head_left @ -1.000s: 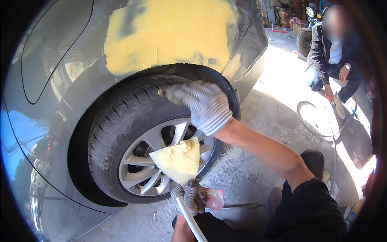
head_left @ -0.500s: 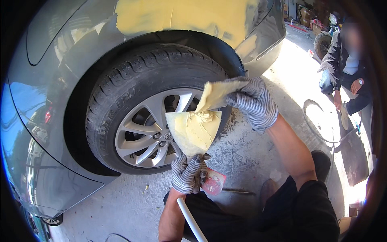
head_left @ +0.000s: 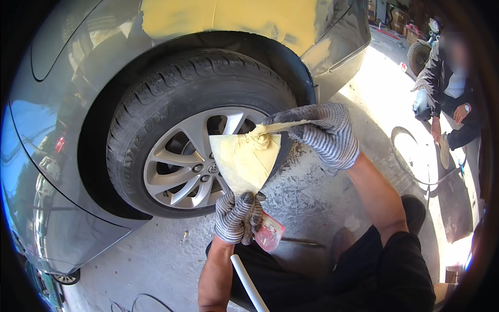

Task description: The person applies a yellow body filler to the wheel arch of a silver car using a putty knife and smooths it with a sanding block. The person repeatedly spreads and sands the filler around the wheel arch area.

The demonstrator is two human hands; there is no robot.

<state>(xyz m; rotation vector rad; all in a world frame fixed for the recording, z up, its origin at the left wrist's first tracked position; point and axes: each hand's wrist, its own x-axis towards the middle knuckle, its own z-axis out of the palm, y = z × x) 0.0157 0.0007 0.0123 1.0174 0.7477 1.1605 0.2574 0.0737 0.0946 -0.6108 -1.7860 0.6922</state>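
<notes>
My left hand (head_left: 239, 217), in a striped, dark-tipped glove, grips the lower end of a putty knife (head_left: 234, 169), its wide blade tilted up and smeared with pale yellow body filler (head_left: 255, 156). In my gloved right hand (head_left: 327, 134) is a thin flat spreader (head_left: 283, 125) coated with the same filler. Its far edge touches the lump of filler near the blade's top. A red, filler-stained plate (head_left: 270, 233) shows just below my left fingers; whether they hold it cannot be made out.
Ahead stands a grey car with a wheel (head_left: 192, 156) and yellow filler spread over the panel (head_left: 228, 18) above the arch. A white tube (head_left: 248, 283) rises by my left forearm. At right another person (head_left: 451, 99) sits near a hose (head_left: 397, 156) on the floor.
My right hand has turned the spreader from steeply tilted to nearly edge-on, lowering it over the filler lump. Both the knife and my left hand sit slightly higher and further left in view.
</notes>
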